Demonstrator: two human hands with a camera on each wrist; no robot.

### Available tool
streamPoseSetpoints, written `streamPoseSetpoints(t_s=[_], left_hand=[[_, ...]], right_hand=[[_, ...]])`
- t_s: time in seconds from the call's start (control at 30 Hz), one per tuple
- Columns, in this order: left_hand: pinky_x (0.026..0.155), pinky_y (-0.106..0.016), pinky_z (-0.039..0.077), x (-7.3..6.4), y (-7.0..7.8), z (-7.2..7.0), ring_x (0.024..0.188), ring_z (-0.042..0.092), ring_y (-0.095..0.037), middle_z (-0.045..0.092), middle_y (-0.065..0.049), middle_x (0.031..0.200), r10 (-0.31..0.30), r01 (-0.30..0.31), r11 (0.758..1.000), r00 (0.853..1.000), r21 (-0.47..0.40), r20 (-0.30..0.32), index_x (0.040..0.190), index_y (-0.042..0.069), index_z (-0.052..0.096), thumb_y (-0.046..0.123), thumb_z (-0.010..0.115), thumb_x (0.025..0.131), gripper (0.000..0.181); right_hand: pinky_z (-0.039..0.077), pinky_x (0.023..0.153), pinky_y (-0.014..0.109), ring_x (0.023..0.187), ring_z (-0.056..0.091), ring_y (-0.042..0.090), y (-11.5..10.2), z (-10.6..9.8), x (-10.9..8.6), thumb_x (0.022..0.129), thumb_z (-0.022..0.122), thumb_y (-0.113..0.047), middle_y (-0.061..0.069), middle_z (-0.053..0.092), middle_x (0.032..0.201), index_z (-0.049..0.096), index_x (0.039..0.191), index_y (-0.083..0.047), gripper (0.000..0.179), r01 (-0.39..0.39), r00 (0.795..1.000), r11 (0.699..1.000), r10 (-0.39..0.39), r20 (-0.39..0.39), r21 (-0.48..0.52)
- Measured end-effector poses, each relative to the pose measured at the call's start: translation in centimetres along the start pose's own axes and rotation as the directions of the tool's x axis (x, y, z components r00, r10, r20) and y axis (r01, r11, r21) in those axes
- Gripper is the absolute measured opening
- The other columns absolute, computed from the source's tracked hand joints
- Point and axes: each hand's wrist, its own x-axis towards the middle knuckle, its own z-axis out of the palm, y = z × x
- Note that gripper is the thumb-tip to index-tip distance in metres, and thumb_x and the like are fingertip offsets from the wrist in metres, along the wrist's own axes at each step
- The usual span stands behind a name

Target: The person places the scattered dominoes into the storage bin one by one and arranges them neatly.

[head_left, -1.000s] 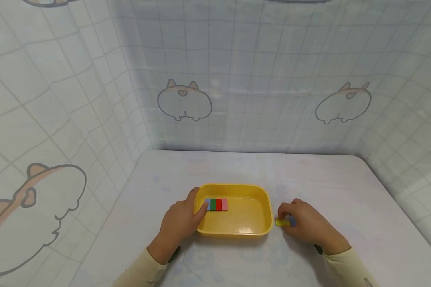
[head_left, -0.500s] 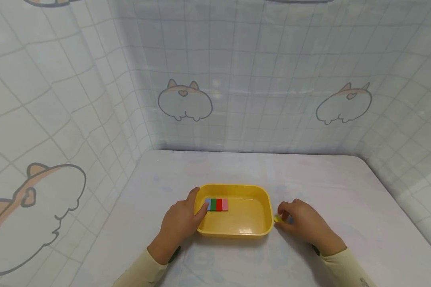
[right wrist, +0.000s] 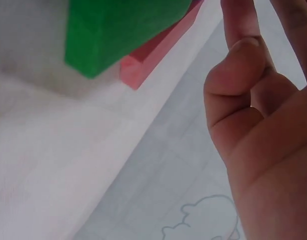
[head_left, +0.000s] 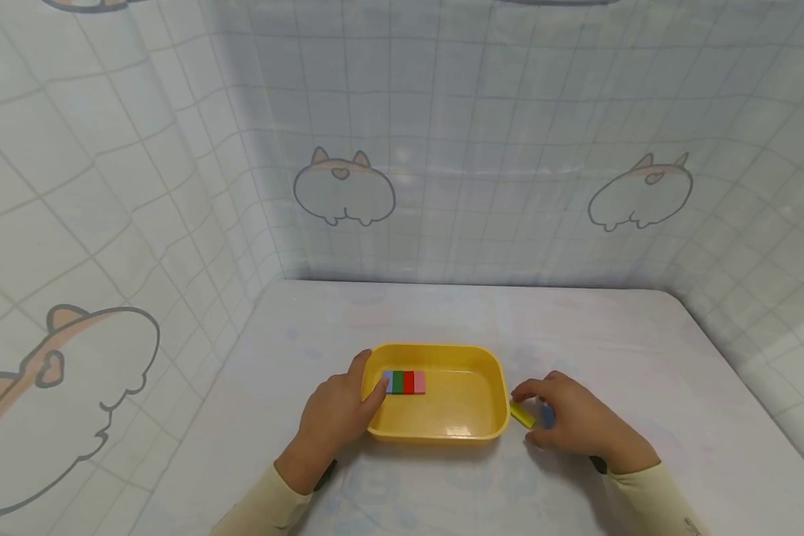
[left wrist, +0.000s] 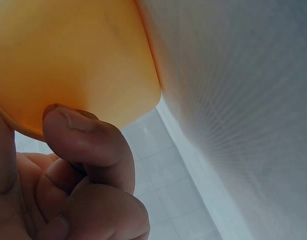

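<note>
My left hand (head_left: 335, 409) grips the left side of a yellow plastic tray (head_left: 465, 402), its thumb over the rim. In the left wrist view, curled fingers (left wrist: 88, 140) lie against the tray's outside wall. Inside the tray, blue, green, red and pink blocks (head_left: 403, 383) lie side by side in a row. Just right of the tray, my right hand (head_left: 572, 417) is low over the table, thumb and index finger spread around a yellow block (head_left: 522, 415). That block lies slanted against the tray's right side. A blue block (head_left: 548, 416) shows partly beneath the palm.
Close to the right wrist camera are a green block (right wrist: 118, 35) and a pinkish-red block (right wrist: 158, 55), hidden under the hand in the head view. A pale cloth covers the table (head_left: 402, 484), with grid-patterned curtains (head_left: 482, 149) behind and at both sides.
The yellow block has turned from lying level to slanted and shifted left toward the tray. My right thumb and index finger have spread apart around it. The left hand and tray stay put.
</note>
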Motion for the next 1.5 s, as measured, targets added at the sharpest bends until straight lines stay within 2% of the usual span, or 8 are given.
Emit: streamPoseSetpoints(t_s=[0.2, 0.43, 0.77, 1.17, 1.5], left_hand=[[0.051, -0.035, 0.047, -0.02, -0.01, -0.05, 0.054, 0.049, -0.017, 0.052, 0.002, 0.063, -0.007, 0.007, 1.0, 1.0, 0.003, 0.011, 0.153, 0.012, 0.048, 0.059, 0.053, 0.105, 0.068], [0.054, -0.036, 0.049, 0.04, 0.07, -0.05, 0.056, 0.051, -0.017, 0.055, 0.001, 0.067, -0.021, 0.02, 1.0, 1.0, 0.009, 0.021, 0.154, 0.013, 0.048, 0.062, 0.052, 0.105, 0.069], [0.052, -0.035, 0.047, -0.01, 0.19, -0.3, 0.055, 0.049, -0.018, 0.052, 0.001, 0.064, -0.029, 0.029, 1.0, 0.999, 0.01, 0.025, 0.155, 0.013, 0.047, 0.062, 0.052, 0.105, 0.069], [0.051, -0.034, 0.046, -0.18, 0.1, -0.21, 0.054, 0.049, -0.017, 0.051, 0.002, 0.064, -0.009, 0.009, 1.0, 1.0, 0.002, -0.001, 0.153, 0.012, 0.049, 0.059, 0.054, 0.105, 0.067], [0.046, -0.033, 0.042, -0.22, -0.01, -0.24, 0.05, 0.047, -0.016, 0.048, 0.003, 0.059, 0.017, -0.017, 1.0, 1.0, -0.014, -0.008, 0.153, 0.011, 0.049, 0.057, 0.056, 0.105, 0.066]], right_hand=[[0.054, 0.091, 0.042, 0.108, 0.056, 0.012, -0.08, -0.17, -0.16, 0.074, 0.087, -0.012, -0.02, 0.066, 0.126, 0.067, 0.134, -0.037, 0.068, 0.018, 0.999, 1.0, -0.019, 0.037, 0.015], [0.054, 0.094, 0.044, 0.11, 0.057, 0.01, -0.27, -0.06, -0.03, 0.074, 0.078, 0.002, -0.022, 0.066, 0.124, 0.069, 0.132, -0.033, 0.068, 0.1, 0.994, 0.995, -0.1, 0.046, 0.005], [0.055, 0.092, 0.043, 0.106, 0.059, 0.011, -0.35, -0.21, 0.17, 0.079, 0.081, -0.002, -0.02, 0.068, 0.118, 0.071, 0.128, -0.034, 0.059, 0.062, 0.997, 0.998, -0.061, 0.055, -0.019], [0.055, 0.088, 0.039, 0.101, 0.06, 0.011, -0.19, 0.13, 0.38, 0.08, 0.085, -0.009, -0.017, 0.069, 0.115, 0.073, 0.125, -0.028, 0.05, 0.108, 0.994, 0.994, -0.108, 0.014, -0.028], [0.055, 0.087, 0.039, 0.098, 0.062, 0.01, -0.24, -0.03, 0.71, 0.081, 0.088, -0.016, -0.018, 0.069, 0.116, 0.072, 0.124, -0.03, 0.048, 0.082, 0.996, 0.997, -0.082, 0.028, -0.006]])
